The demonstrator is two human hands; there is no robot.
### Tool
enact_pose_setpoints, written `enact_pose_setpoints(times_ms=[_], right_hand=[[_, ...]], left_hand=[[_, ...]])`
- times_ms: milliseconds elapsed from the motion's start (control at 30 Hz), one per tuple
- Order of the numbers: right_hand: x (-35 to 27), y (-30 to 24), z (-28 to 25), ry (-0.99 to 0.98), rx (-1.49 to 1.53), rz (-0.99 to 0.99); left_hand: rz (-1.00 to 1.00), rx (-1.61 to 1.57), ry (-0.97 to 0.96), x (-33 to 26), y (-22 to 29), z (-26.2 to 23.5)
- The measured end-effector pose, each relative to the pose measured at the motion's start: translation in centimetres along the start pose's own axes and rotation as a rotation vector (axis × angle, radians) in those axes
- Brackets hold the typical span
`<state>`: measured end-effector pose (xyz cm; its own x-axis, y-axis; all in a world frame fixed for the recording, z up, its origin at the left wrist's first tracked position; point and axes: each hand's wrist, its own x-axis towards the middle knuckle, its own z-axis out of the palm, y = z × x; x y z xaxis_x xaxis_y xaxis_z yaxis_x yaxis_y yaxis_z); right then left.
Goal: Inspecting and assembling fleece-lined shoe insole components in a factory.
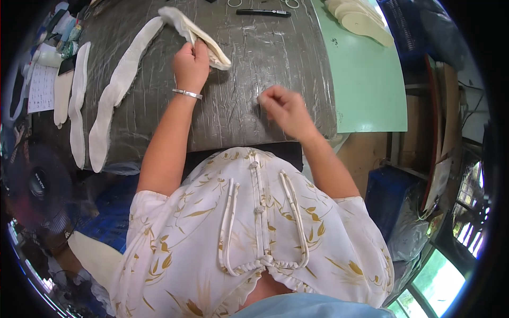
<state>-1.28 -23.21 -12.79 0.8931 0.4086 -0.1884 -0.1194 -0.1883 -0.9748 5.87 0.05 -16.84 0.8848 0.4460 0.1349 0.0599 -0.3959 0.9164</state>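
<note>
My left hand (192, 66) is closed on a cream sole-shaped piece (214, 50) edged with white fabric, lifted above the dark work surface. A long white fabric strip (123, 79) runs from beside its far end down toward the near left edge; whether the two are joined I cannot tell. My right hand (286, 108) is over the table to the right, apart from the piece, with thumb and fingers pinched together. Anything between those fingertips is too small to make out.
The table (254, 69) has a wrinkled dark plastic cover. A second white strip (79, 106) and cream pieces lie at left. A black marker (263, 12) and scissors handles (290, 3) are at the far edge. Cream sole shapes (360, 21) rest on a green board (366, 90).
</note>
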Motion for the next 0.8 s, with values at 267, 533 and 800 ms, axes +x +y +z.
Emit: enact_pose_setpoints(times_ms=[267,533,800], right_hand=[[3.7,1.4,0.7,0.284,-0.311,-0.463],[5.6,0.8,2.6,0.374,-0.575,-0.613],[5.1,-0.2,2.9,0.224,-0.804,-0.523]], left_hand=[[-0.168,-0.254,-0.03,-2.4,2.0,0.7],[-0.16,-0.222,-0.016,-2.8,2.0,1.0],[0.012,0.04,0.021,-3.1,0.5,2.0]])
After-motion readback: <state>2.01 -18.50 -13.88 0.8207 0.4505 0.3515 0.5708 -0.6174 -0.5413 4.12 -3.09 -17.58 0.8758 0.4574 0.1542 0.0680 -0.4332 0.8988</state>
